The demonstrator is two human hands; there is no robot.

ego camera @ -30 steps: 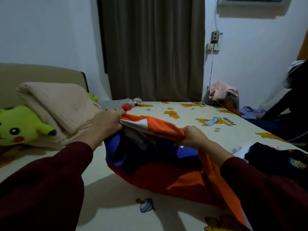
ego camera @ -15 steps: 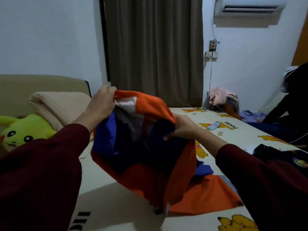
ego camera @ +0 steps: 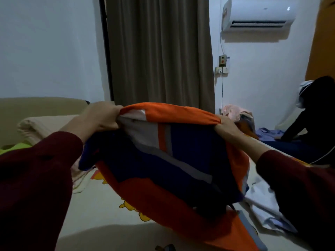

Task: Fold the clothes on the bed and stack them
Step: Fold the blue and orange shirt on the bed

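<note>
Left hand: fingers curled tight round the top edge of the orange and blue shirt.
Right hand: fingers pinch the other end of that edge.
Shirt: held up over the bed, its bottom hanging down to the sheet.
Beside it: a white cloth lies on the bed by the right sleeve.
Far left: a folded tan blanket.
</note>
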